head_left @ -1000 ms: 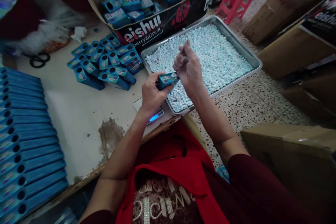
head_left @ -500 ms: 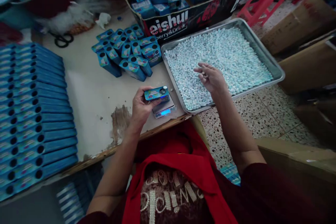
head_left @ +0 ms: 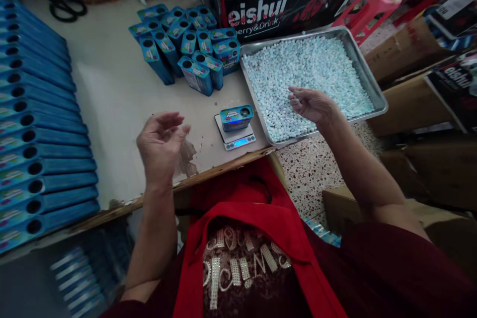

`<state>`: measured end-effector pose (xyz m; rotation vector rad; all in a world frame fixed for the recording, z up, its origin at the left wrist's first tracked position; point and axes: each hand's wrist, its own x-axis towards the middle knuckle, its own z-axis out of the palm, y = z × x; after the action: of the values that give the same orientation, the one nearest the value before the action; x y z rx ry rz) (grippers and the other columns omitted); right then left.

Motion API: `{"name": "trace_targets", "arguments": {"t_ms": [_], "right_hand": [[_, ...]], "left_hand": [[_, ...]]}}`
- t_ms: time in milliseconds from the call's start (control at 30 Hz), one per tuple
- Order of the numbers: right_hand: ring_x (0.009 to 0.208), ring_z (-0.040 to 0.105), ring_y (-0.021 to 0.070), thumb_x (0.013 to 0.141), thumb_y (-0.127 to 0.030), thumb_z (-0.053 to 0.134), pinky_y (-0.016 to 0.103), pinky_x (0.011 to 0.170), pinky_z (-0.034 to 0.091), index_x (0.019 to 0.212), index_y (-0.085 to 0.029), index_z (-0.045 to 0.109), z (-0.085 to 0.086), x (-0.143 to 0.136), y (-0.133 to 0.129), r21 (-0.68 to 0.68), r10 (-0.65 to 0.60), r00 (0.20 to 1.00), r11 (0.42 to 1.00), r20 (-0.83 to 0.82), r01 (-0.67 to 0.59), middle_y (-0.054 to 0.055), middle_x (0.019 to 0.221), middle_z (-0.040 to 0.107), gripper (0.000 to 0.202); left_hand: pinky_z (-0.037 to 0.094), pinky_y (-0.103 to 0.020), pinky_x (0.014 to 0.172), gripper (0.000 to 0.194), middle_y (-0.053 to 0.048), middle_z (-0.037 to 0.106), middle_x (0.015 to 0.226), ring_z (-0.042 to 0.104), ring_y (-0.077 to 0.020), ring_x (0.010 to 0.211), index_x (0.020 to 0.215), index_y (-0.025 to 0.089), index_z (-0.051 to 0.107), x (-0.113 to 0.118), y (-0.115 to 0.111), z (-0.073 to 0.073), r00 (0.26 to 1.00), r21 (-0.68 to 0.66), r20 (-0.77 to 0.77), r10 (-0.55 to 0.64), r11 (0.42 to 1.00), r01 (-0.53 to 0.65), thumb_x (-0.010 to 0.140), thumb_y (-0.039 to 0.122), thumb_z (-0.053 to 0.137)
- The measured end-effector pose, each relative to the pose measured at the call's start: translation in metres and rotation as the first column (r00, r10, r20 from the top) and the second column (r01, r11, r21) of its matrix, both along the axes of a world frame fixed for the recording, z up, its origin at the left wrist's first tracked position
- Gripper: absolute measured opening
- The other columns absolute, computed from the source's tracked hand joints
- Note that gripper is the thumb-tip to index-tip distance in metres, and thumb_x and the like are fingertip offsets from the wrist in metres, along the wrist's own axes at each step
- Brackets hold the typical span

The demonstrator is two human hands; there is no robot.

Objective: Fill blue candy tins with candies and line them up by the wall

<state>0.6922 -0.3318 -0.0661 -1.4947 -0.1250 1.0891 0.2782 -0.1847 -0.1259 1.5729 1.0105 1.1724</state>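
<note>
A small blue candy box (head_left: pixel 228 114) with a round hole in its top stands on a digital scale (head_left: pixel 240 143), whose display is lit blue. To the left of the scale, over the table, my left hand (head_left: pixel 160 141) is open and holds nothing, its fingers loosely bent. My right hand (head_left: pixel 311 104) hovers above the metal tray (head_left: pixel 380 102) of pale blue and white candies (head_left: pixel 331 67). Its fingers are curled together around what seem to be a few candies, mostly hidden. Several more blue boxes (head_left: pixel 196 75) stand grouped behind the scale.
Long rows of blue boxes (head_left: pixel 55 159) fill the table's left side. Black scissors (head_left: pixel 67 10) lie at the back left. An open carton (head_left: pixel 261 17) of boxes stands behind the tray, near a pink stool (head_left: pixel 368 10). The table's front edge (head_left: pixel 219 171) is worn wood.
My left hand has let go of the candy box, now standing on the scale, and has moved left, opening. My right hand stays over the tray, its fingers more closed. The view has shifted.
</note>
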Motion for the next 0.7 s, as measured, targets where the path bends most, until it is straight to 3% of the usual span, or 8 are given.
{"name": "trace_targets", "arguments": {"t_ms": [100,200,267,433,700], "right_hand": [[0.06,0.051,0.0076,0.099,-0.008,0.083,0.017,0.05,0.045,0.098,-0.017,0.08,0.003,-0.003,-0.001,-0.02,0.043,0.998,0.999,0.034,-0.042,0.001,0.079,0.07,0.009],[0.057,0.047,0.0069,0.106,-0.011,0.08,0.015,0.045,0.039,0.095,-0.018,0.08,0.008,-0.01,0.002,-0.05,0.028,0.997,0.998,0.076,-0.024,-0.001,0.074,0.064,0.013],[0.057,0.049,0.0061,0.107,-0.01,0.078,0.013,0.046,0.04,0.095,-0.017,0.08,0.013,-0.016,0.006,-0.056,0.027,0.996,0.998,0.087,-0.022,-0.001,0.073,0.064,0.013],[0.071,0.068,0.0098,0.097,-0.008,0.087,0.016,0.059,0.057,0.099,-0.018,0.08,0.027,-0.036,0.013,0.004,0.119,0.983,0.993,0.141,-0.12,0.002,0.084,0.073,0.012],[0.061,0.058,0.0107,0.107,-0.028,0.089,0.022,0.053,0.044,0.1,-0.022,0.078,0.041,-0.073,0.021,0.016,0.358,0.88,0.924,0.313,-0.382,0.0,0.077,0.073,0.015]], "left_hand": [[0.071,-0.038,0.086,0.057,-0.003,0.09,0.104,0.082,-0.0225,0.097,0.115,0.024,0.088,-0.02,0.002,0.003,0.991,-0.011,0.018,0.135,0.991,-0.135,0.078,0.058,0.115],[0.069,-0.036,0.084,0.057,-0.002,0.088,0.098,0.081,-0.0212,0.093,0.11,0.024,0.087,-0.028,0.0,0.007,0.981,-0.035,0.032,0.191,0.981,-0.19,0.072,0.059,0.113],[0.07,-0.035,0.086,0.052,-0.004,0.088,0.101,0.081,-0.0208,0.094,0.111,0.023,0.086,-0.03,-0.003,0.009,0.983,-0.077,0.018,0.18,0.981,-0.178,0.075,0.052,0.109],[0.067,-0.03,0.087,0.04,-0.004,0.087,0.101,0.081,-0.019,0.096,0.113,0.021,0.085,-0.033,-0.007,0.012,0.987,-0.182,-0.025,0.161,0.97,-0.163,0.076,0.029,0.098],[0.067,-0.028,0.09,0.037,-0.002,0.088,0.101,0.083,-0.0181,0.096,0.117,0.02,0.085,-0.039,-0.013,0.007,0.997,-0.199,-0.04,0.071,0.977,-0.078,0.082,0.016,0.094]]}}
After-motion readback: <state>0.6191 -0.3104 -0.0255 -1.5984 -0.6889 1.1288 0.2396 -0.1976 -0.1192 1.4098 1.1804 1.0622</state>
